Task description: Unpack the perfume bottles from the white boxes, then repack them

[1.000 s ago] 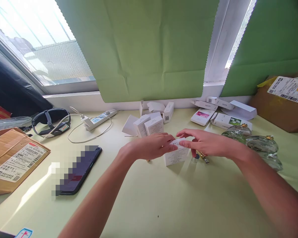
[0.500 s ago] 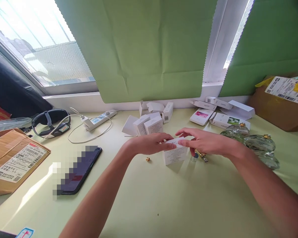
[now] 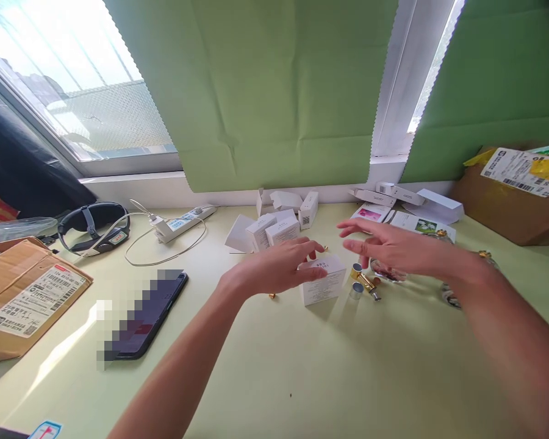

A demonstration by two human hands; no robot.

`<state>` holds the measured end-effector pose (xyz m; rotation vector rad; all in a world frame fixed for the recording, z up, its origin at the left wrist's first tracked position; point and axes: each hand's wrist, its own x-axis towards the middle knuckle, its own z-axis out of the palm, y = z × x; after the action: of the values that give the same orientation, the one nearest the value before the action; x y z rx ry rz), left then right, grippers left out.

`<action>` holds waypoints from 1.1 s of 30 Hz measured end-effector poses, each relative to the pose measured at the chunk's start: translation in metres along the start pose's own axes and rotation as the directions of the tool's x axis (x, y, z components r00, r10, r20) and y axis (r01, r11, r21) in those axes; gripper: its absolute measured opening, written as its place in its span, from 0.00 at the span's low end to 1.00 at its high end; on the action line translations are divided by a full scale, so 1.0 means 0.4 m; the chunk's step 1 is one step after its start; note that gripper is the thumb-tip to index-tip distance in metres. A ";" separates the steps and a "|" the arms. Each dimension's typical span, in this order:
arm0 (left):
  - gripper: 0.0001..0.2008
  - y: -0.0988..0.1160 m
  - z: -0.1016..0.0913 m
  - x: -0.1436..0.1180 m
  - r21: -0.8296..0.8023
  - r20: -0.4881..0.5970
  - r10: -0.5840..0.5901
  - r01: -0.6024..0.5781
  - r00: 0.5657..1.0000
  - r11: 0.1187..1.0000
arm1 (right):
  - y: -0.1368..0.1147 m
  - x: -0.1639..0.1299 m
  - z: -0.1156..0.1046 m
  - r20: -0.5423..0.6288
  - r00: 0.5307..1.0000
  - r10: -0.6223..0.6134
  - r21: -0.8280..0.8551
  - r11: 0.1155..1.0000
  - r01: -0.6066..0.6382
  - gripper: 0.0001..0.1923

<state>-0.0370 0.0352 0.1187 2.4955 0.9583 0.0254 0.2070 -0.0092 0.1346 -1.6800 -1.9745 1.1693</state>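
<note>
Small white cardboard carton (image 3: 324,280), matte and squarish with printed top, stands shut on the pale green table (image 3: 274,378) (contents not visible), just left of small metal spray parts (image 3: 363,281). Left hand (image 3: 279,268) rests palm-down at its left edge, fingers loosely curled, touching it without gripping. Right hand (image 3: 393,247) hovers above the parts, fingers spread, holding nothing.
</note>
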 end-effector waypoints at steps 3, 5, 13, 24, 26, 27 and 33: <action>0.24 0.021 0.008 -0.003 0.127 -0.004 0.050 -0.049 0.999 0.991 | -0.017 -0.036 -0.038 -0.256 0.965 0.052 -0.004 0.998 -0.055 0.31; 0.21 0.030 0.015 -0.001 0.215 -0.017 0.073 -0.068 0.997 0.974 | -0.007 -0.046 -0.060 -0.392 0.918 0.054 -0.002 0.998 -0.060 0.30; 0.17 0.007 0.013 0.006 0.350 -0.082 0.093 -0.059 0.992 0.935 | 0.148 -0.029 -0.154 -0.620 0.781 0.079 0.031 0.997 -0.076 0.27; 0.17 -0.050 -0.022 0.005 0.466 -0.301 0.015 0.133 0.954 0.875 | 0.176 -0.049 -0.179 -0.744 0.667 0.040 0.049 0.999 -0.006 0.19; 0.16 -0.061 -0.019 0.011 0.495 -0.307 0.017 0.145 0.952 0.857 | 0.176 -0.049 -0.180 -0.754 0.654 0.057 0.055 0.998 -0.023 0.18; 0.15 -0.066 -0.017 0.014 0.506 -0.301 0.010 0.151 0.954 0.849 | 0.176 -0.050 -0.180 -0.757 0.651 0.063 0.058 0.998 -0.029 0.17; 0.17 -0.081 -0.007 0.017 0.505 -0.284 -0.051 0.195 0.957 0.841 | 0.182 -0.051 -0.187 -0.774 0.626 0.097 0.082 0.995 -0.052 0.17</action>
<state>-0.0528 0.0617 0.1065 2.9788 1.3950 0.0557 0.3131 -0.0001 0.1336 -1.8134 -1.2992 0.3467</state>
